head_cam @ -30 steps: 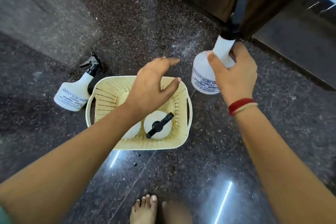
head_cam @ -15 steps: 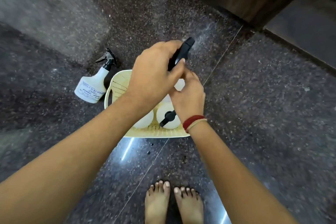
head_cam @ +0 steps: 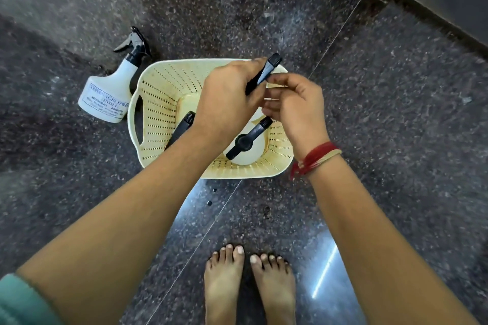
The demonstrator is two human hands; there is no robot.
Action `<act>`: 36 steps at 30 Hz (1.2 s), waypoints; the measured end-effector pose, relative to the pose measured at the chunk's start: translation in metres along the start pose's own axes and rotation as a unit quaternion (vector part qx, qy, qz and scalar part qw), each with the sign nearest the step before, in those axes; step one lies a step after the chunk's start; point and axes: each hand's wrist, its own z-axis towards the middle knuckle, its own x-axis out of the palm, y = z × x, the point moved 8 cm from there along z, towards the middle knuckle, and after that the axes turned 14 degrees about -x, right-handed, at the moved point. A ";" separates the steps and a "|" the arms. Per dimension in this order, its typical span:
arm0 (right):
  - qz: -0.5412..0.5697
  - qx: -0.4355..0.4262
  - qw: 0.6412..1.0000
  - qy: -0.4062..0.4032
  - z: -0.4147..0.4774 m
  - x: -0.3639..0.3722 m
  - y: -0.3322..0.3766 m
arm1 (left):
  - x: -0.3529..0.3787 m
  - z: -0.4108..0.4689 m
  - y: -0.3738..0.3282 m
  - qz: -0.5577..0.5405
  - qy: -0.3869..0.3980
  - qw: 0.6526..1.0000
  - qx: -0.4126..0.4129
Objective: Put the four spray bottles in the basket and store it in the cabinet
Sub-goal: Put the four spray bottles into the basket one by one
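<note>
Left hand (head_cam: 227, 103): closed on black sprayer head (head_cam: 266, 71) of 3rd bottle, over basket (head_cam: 158, 87).
Right hand (head_cam: 295, 105): fingers curled beside it; grip unclear.
In basket: 2 bottles upright.
4th bottle (head_cam: 108, 95): on floor (head_cam: 396, 140), touching basket's left side.

Perforated plastic basket (head_cam: 158, 103) on glossy speckled stone floor (head_cam: 396, 140).

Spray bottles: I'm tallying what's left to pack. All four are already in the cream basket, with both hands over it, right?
Not quite. The head view shows one spray bottle standing on the floor left of the basket, not inside. The left hand and right hand are over the basket, as you said.
</note>
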 end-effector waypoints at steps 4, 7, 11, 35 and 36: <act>-0.031 0.020 0.999 0.004 0.006 -0.002 -0.016 | 0.012 0.006 0.008 -0.009 0.002 1.000 0.001; -0.093 0.017 0.995 0.032 0.013 0.005 -0.022 | 0.016 0.004 0.018 -0.026 0.001 1.000 -0.006; -0.145 0.006 0.988 0.051 0.014 0.011 -0.022 | 0.020 0.001 0.026 -0.050 0.005 0.998 -0.031; -0.496 -0.317 0.808 0.033 0.017 0.094 0.069 | -0.092 0.077 0.223 0.233 -0.067 0.925 -0.292; -0.517 -0.296 0.801 0.063 0.016 0.097 0.055 | -0.092 0.076 0.247 0.240 -0.031 0.897 -0.369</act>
